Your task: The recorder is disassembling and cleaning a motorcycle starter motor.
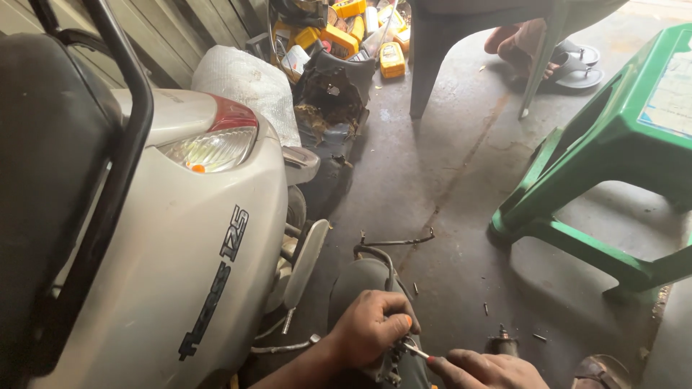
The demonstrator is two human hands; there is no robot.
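On the left, filling nearly half the view, stands a pale scooter (180, 238) with its tail light showing, and across the concrete floor (447, 180) to the right a green plastic stool (613, 166). At the bottom edge, over the person's knee, the left hand (371, 328) is curled around a small dark metal part (393, 360). The right hand (486, 369) pinches a thin red-tipped tool (418, 352) whose end touches that part.

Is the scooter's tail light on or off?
Cannot tell: the tail light looks bright, but that could be daylight on its lens.
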